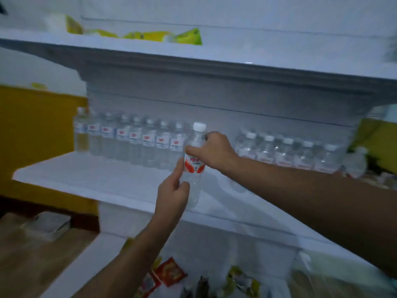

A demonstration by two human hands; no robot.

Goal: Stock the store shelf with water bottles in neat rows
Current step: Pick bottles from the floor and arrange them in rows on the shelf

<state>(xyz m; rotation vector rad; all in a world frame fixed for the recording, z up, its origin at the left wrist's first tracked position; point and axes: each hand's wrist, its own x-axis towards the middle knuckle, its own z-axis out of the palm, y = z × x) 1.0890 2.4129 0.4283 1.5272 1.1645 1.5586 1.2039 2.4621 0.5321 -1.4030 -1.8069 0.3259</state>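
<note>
- A middle shelf (64, 177) runs across the view, with an upper shelf (150, 54) above it and a lower shelf (247, 244) below it.
- A row of bottles (133, 140) stands along the back left of the middle shelf.
- A second row of bottles (287, 151) stands at the back right, apart from the first.
- Between the two rows, nearer the front edge, one bottle (194, 160) is upright.
- The right hand (211, 150) grips its upper part; the left hand (171, 190) touches its lower part from the left.
- Packets (150, 35) lie on the upper shelf.
- Snack packets (169, 274) lie on the lower shelf, below the hands.
</note>
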